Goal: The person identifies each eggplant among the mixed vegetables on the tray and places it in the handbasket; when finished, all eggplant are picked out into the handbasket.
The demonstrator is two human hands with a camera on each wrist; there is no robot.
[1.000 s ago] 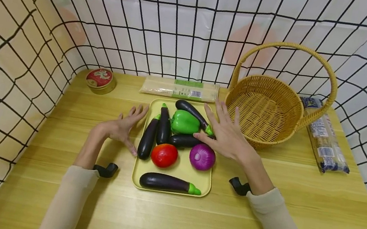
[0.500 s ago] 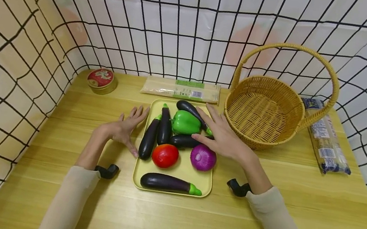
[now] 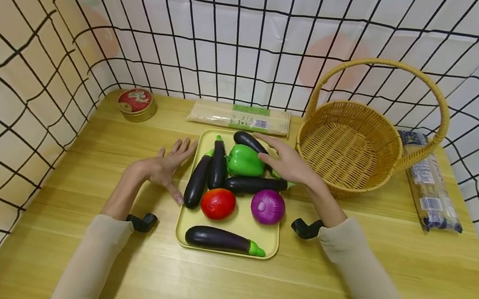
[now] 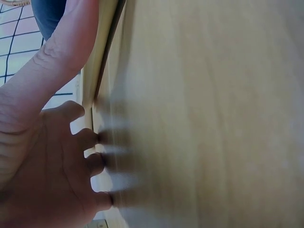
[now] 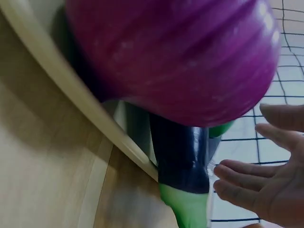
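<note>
A pale yellow tray (image 3: 242, 227) bears a red tomato (image 3: 218, 204), a purple onion (image 3: 268, 207), a green bell pepper (image 3: 245, 161) and several eggplants. One eggplant (image 3: 217, 239) lies along the tray's near side. My left hand (image 3: 162, 166) is spread beside the tray's left edge, thumb by the rim near the leftmost eggplant (image 3: 196, 182), holding nothing. Over the back right eggplant (image 3: 247, 141) hovers my right hand (image 3: 290, 165), partly covering it, fingers extended beside the pepper. In the right wrist view these fingers (image 5: 242, 180) grip nothing visible; the onion (image 5: 175, 57) fills the foreground.
A wicker basket (image 3: 355, 185) with a tall handle stands right of the tray, close to my right forearm. Behind the tray lies a packet of noodles (image 3: 217, 114). A round red-lidded tin (image 3: 136, 104) is at back left, a clear food packet (image 3: 431, 188) at far right.
My right hand has moved left and its fingers have drawn closer together over the back right eggplant, uncovering more of the middle eggplant. The left hand stays in place. The head view has shifted slightly.
</note>
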